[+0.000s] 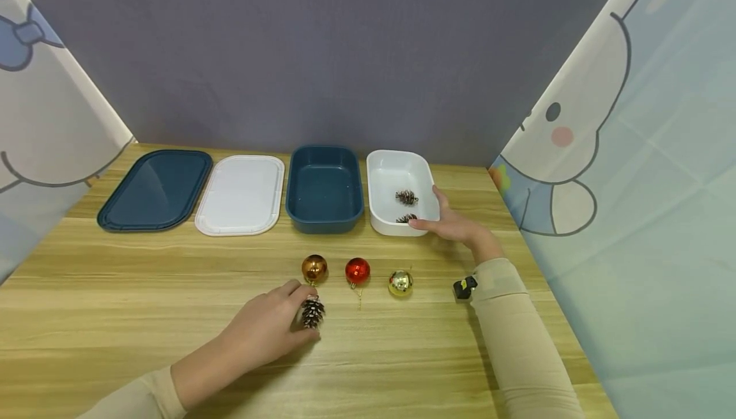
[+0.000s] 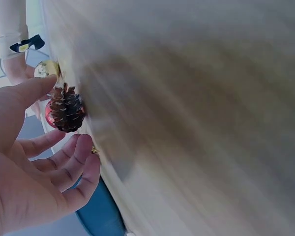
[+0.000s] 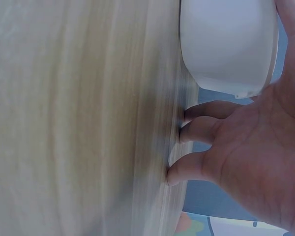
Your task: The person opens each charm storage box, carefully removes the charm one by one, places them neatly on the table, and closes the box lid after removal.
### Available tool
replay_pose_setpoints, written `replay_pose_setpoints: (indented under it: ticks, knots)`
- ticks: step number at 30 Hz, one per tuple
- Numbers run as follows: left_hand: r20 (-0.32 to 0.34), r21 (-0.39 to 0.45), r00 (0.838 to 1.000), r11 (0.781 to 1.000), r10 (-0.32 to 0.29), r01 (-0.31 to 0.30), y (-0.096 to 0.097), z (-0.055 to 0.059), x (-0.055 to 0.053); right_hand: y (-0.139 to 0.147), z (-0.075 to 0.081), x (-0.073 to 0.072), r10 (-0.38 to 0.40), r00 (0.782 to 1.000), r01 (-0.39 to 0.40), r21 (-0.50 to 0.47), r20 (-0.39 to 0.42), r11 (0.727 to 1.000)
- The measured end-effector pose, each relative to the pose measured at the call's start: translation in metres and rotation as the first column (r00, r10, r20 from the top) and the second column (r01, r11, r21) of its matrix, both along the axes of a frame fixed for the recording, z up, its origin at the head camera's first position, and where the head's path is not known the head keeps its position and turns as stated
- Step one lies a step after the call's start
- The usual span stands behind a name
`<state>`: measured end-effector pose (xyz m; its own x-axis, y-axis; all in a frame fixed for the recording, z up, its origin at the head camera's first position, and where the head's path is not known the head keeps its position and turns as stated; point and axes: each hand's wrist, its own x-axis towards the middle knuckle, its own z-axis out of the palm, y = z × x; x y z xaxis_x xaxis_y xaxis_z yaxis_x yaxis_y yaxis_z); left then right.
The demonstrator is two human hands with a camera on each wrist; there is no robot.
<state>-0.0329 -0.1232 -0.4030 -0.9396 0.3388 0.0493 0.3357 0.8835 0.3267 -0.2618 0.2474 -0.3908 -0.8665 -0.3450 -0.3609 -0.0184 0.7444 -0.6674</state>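
Note:
In the head view my left hand reaches around a brown pine cone on the table, thumb on the near side and fingers on the far side. The left wrist view shows this pine cone between the spread thumb and fingers, with no firm pinch visible. My right hand rests at the near right corner of a white box, thumb lying over the near rim. In the right wrist view several fingers reach down to the tabletop beside the box. Two pine cones lie inside it.
A gold-brown bauble, a red bauble and a shiny gold bauble stand in a row. Behind them is a dark blue box. A white lid and a dark blue lid lie to its left, before a grey wall.

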Motion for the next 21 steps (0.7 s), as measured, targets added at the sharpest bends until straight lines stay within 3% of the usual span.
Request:
replay_pose_setpoints:
  ticks: [5, 9, 15, 21]
  knots:
    - [-0.047, -0.024, 0.998, 0.999, -0.028, 0.027, 0.0, 0.008, -0.004, 0.0, 0.001, 0.0, -0.002, 1.0, 0.003, 0.004, -0.005, 1.0]
    - [-0.064, -0.031, 0.997, 0.999, -0.039, 0.038, 0.0, 0.022, -0.012, 0.0, 0.0, 0.0, -0.008, 1.0, 0.008, -0.002, -0.001, 1.0]
    - [-0.063, -0.036, 0.996, 0.998, -0.058, 0.056, 0.007, 0.042, -0.029, 0.001, -0.001, -0.001, -0.011, 1.0, 0.011, -0.006, -0.001, 1.0]
    - [-0.075, -0.032, 0.987, 0.99, -0.139, 0.137, 0.03, 0.062, -0.049, 0.002, -0.003, -0.001, -0.03, 1.0, 0.03, -0.013, -0.003, 0.999]
